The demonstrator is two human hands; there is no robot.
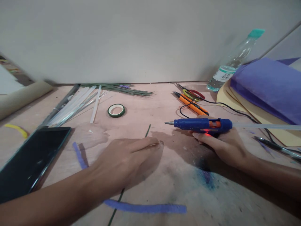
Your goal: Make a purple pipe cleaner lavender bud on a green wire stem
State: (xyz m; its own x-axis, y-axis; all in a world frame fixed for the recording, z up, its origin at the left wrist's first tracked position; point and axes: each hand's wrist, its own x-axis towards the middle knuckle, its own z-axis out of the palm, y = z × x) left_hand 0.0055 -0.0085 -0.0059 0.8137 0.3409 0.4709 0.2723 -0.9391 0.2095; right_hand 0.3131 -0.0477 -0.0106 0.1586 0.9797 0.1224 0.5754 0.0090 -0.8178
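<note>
My right hand (221, 142) is closed around a blue glue gun (192, 124), its metal tip facing left and a red light glowing on it. A long translucent glue stick (265, 126) runs out of its back end. My left hand (131, 160) rests low over the table with thumb and fingers pressed together; what they hold, if anything, is hidden. A thin green stem (148, 130) passes beneath this hand. Near the front, a purple strip (150, 208) lies across the stem's lower part. Another purple strip (79, 155) is partly covered by my left forearm.
A phone (35, 160) and glue sticks (74, 105) lie left. Green tape (116, 110), stems (122, 89), an orange cutter (192, 104) and scissors (194, 94) lie farther back. A bottle (227, 70), purple paper (268, 88) and a pen (277, 147) are right.
</note>
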